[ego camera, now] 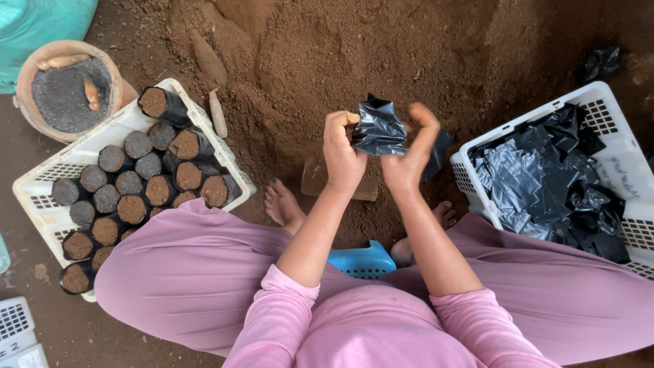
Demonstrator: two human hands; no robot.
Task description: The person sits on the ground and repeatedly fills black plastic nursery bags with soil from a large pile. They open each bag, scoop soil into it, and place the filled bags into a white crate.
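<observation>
- Two hands meet in the middle of the head view, raised over a heap of brown soil.
- The left hand is clenched on the near edge of a small black plastic bag, thumb tucked against it.
- The right hand grips the same bag from the other side, with the fingers curled over its top; the bag sits crumpled between both hands, clear of the ground.
- Just right of the right hand stands a white crate heaped with more empty black bags.
- Well to the left of the left hand, another white crate holds rows of filled black bags, packed with soil and standing close together.
- Beyond that crate, further left, a round clay-coloured bowl holds grey grit.
- Below the hands, bare feet rest on the soil, and a blue stool shows between the pink-clothed knees.
</observation>
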